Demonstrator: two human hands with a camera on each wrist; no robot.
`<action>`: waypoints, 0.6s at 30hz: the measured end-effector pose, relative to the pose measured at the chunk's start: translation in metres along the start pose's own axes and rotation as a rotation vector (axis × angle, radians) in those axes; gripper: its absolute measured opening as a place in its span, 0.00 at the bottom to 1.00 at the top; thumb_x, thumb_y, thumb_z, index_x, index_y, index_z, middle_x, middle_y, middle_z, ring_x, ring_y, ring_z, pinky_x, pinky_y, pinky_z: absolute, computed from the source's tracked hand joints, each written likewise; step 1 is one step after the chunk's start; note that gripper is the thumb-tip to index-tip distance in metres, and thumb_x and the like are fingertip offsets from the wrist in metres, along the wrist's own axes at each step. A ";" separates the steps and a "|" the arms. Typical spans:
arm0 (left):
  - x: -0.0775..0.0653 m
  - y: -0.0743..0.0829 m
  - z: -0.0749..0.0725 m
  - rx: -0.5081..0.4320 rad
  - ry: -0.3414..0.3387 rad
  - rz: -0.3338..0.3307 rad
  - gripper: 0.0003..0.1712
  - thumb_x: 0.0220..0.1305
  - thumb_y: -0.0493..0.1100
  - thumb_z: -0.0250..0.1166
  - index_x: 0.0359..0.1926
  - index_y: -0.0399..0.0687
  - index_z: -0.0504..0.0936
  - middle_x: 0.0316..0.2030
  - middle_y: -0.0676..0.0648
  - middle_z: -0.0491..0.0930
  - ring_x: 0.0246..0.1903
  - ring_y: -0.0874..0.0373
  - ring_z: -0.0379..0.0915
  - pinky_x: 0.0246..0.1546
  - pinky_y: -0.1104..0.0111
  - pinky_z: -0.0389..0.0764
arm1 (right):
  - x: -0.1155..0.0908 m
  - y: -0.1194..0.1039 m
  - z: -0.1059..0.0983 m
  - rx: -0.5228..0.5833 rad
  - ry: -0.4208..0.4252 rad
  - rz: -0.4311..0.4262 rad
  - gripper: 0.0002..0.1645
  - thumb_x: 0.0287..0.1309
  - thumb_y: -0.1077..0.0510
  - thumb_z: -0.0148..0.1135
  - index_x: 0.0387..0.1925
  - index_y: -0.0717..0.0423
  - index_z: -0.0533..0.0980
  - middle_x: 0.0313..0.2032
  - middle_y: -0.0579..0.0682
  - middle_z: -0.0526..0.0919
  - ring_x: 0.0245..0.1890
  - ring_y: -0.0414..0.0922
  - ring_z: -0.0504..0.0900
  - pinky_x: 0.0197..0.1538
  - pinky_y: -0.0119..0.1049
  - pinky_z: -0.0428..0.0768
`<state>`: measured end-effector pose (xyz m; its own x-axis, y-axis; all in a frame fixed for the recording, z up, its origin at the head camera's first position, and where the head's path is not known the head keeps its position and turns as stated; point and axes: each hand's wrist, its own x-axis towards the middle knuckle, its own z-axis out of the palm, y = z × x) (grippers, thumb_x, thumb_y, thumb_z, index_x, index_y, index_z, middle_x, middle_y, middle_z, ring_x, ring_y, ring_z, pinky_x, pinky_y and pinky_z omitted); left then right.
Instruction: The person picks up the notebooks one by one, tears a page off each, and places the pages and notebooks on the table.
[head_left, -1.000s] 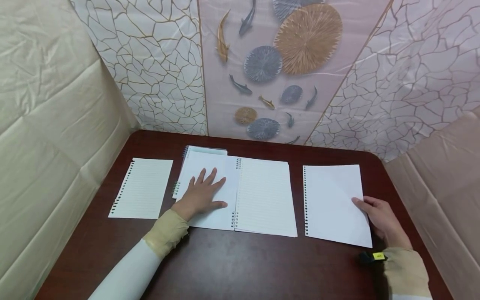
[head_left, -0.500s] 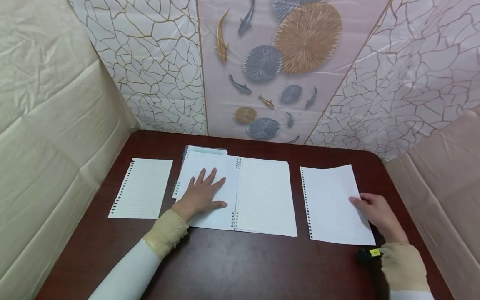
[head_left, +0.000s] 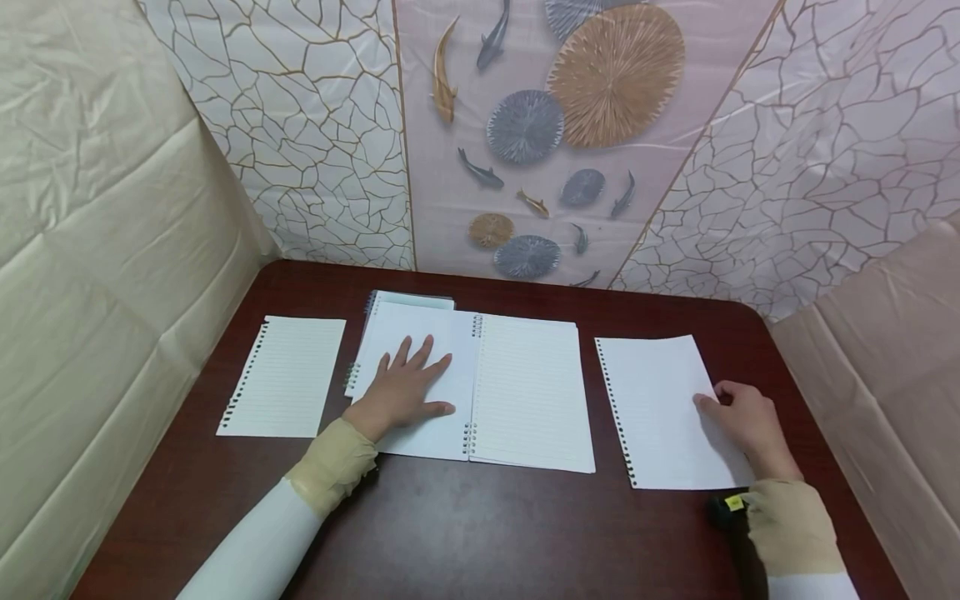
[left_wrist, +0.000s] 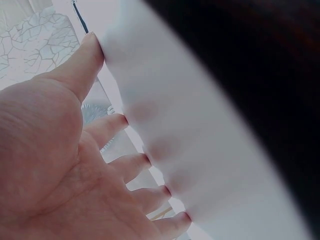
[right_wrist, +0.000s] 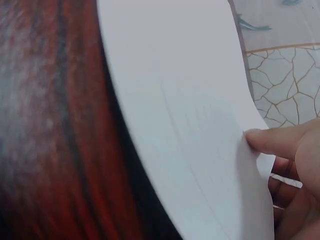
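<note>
On the dark red table (head_left: 465, 525), the right hand (head_left: 742, 421) pinches the right edge of a loose sheet (head_left: 663, 412), thumb on top, fingers curled beneath. Beside it lies an open spiral notebook (head_left: 525, 392), the left hand (head_left: 401, 392) pressing flat, fingers spread, on its left page. Another torn sheet (head_left: 283, 377) lies far left.

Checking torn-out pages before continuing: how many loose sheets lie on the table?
2: a lined white loose sheet left of the open spiral notebook, and a white loose sheet right of it, pinched by the right hand.

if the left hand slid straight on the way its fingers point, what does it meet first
Probably the far edge of the open notebook, then bare table. The left hand lies flat on its left page, fingers pointing toward the wall.
</note>
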<state>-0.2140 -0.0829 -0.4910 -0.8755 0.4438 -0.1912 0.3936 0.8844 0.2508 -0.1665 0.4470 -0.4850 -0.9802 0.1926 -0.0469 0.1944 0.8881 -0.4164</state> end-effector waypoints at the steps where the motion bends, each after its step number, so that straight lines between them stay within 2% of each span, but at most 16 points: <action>1: 0.000 0.000 0.000 0.004 -0.004 -0.002 0.51 0.65 0.72 0.60 0.80 0.59 0.53 0.81 0.41 0.39 0.77 0.34 0.28 0.73 0.33 0.45 | 0.000 0.000 0.000 -0.004 0.005 0.001 0.20 0.69 0.50 0.62 0.34 0.65 0.76 0.29 0.62 0.79 0.31 0.55 0.74 0.30 0.40 0.69; 3: 0.000 -0.001 0.000 0.002 0.001 0.003 0.51 0.65 0.71 0.60 0.80 0.58 0.54 0.81 0.40 0.40 0.77 0.34 0.28 0.72 0.33 0.45 | -0.001 0.000 -0.001 -0.012 0.015 0.007 0.21 0.68 0.49 0.63 0.32 0.66 0.76 0.30 0.64 0.80 0.31 0.56 0.74 0.30 0.40 0.69; 9: 0.000 -0.001 0.000 0.004 0.003 0.003 0.51 0.65 0.71 0.60 0.80 0.58 0.54 0.81 0.40 0.40 0.77 0.33 0.28 0.72 0.33 0.45 | -0.004 -0.003 -0.003 -0.027 0.019 0.054 0.25 0.67 0.45 0.63 0.29 0.66 0.76 0.25 0.61 0.80 0.28 0.55 0.74 0.27 0.38 0.68; 13: -0.001 0.000 0.000 0.003 0.006 0.003 0.50 0.65 0.71 0.61 0.80 0.58 0.55 0.81 0.40 0.40 0.77 0.33 0.28 0.72 0.33 0.45 | -0.007 -0.007 -0.004 -0.030 0.016 0.086 0.27 0.67 0.44 0.63 0.31 0.67 0.76 0.27 0.62 0.81 0.29 0.56 0.75 0.26 0.39 0.70; 18: -0.002 0.000 -0.001 0.001 0.006 0.003 0.50 0.65 0.71 0.60 0.80 0.58 0.55 0.81 0.40 0.40 0.77 0.34 0.28 0.73 0.33 0.45 | -0.009 -0.007 -0.003 -0.038 0.009 0.136 0.29 0.66 0.42 0.63 0.35 0.68 0.72 0.29 0.63 0.77 0.30 0.56 0.75 0.23 0.40 0.72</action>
<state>-0.2126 -0.0841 -0.4898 -0.8760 0.4457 -0.1844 0.3967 0.8832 0.2503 -0.1593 0.4402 -0.4789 -0.9443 0.3158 -0.0924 0.3269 0.8687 -0.3721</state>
